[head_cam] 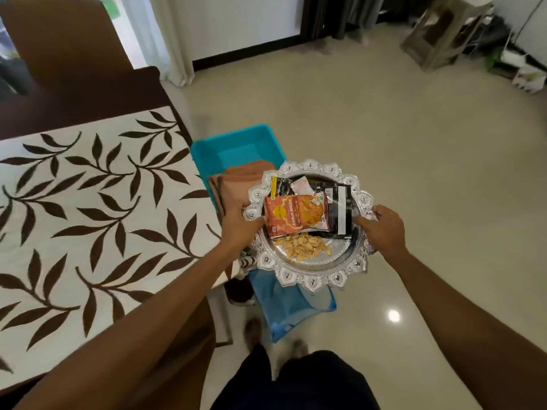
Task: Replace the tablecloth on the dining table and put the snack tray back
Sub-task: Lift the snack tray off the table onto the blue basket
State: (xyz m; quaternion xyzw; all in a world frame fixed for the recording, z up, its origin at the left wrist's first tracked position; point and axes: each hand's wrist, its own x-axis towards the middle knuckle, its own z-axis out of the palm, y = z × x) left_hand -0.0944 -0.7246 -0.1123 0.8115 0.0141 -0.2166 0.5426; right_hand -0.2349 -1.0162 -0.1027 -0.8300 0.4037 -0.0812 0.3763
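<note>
— What are you carrying there?

— One round silver snack tray (310,279) with a scalloped rim, held level over the tiled floor (414,173), just off the corner of the dining table (165,84). My left hand (239,226) is closed on the tray's left edge, thumb over the rim; my right hand (384,229) is closed on the right edge the same way.

— And what is in it?

— I count one orange packet (296,216) marked garlic, lying in front, two dark packets (334,208) partly under it, and one small white sachet (302,186) between them. More may be hidden beneath. At the near side lies one loose heap of pale nuts (305,247).

— The table?

— One cream tablecloth (88,202) with dark brown leaves covers it, with bare dark wood at the far end.

— Anything below the tray?

— Two bins on the floor. One teal plastic tub (236,146) holds folded rust-brown cloth (236,182). One blue mesh basket (284,309) sits nearer me, partly under the tray; what it holds, I cannot tell.
</note>
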